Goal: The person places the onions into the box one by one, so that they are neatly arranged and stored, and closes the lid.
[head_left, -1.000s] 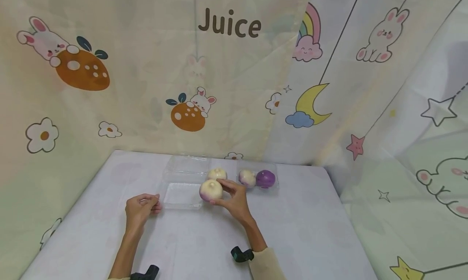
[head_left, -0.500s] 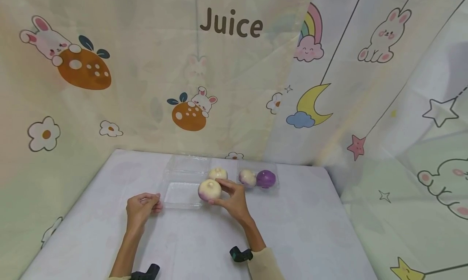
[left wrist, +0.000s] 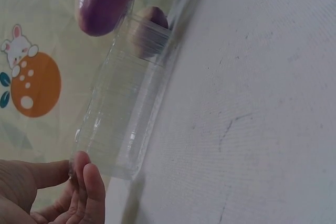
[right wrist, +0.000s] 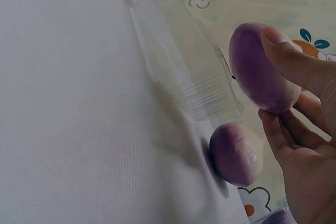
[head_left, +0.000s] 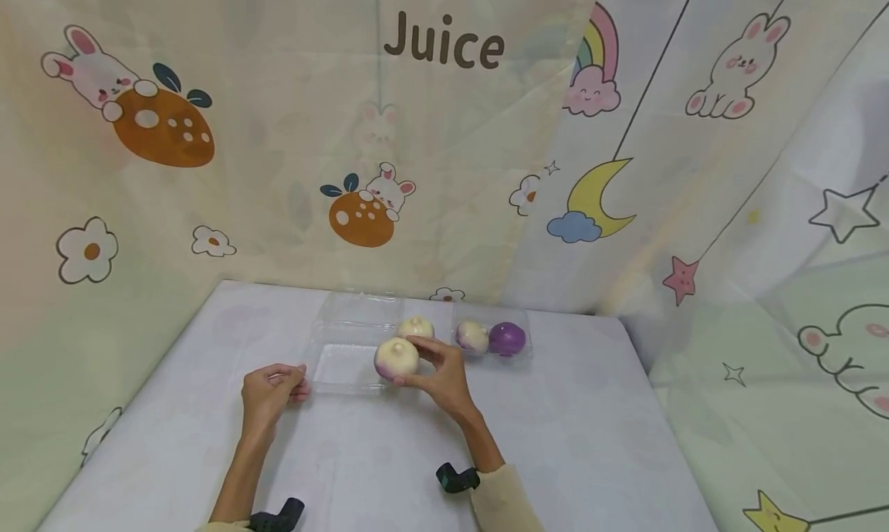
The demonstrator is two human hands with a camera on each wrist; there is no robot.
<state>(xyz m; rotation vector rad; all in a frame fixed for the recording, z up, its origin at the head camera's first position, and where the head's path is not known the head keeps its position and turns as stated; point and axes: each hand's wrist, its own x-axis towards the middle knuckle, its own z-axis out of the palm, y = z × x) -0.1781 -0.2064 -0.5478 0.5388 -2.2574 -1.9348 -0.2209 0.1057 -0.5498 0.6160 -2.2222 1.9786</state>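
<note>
My left hand (head_left: 267,393) pinches the left edge of an open clear plastic clamshell box (left wrist: 118,114) between thumb and fingers. Its lid (head_left: 361,308) lies folded back toward the wall. With thumb and fingertips, my right hand (head_left: 444,377) holds a cream-and-purple turnip (head_left: 397,357) above the box's right end. In the right wrist view, that turnip's purple side (right wrist: 257,72) faces the camera, clear of the box. A second turnip (head_left: 417,328) sits behind the right hand, just beyond the box's right end, partly hidden by the fingers.
Farther right, another clear plastic box (head_left: 525,347) contains a cream-and-purple turnip (head_left: 472,337) and an all-purple round one (head_left: 508,338). A white-covered table (head_left: 569,439) carries everything. Printed cloth walls (head_left: 278,130) rise directly behind its far edge.
The held turnip has shifted slightly left relative to the box, still in the right hand's fingers. My left hand keeps its place at the box edge. The head view has drifted slightly.
</note>
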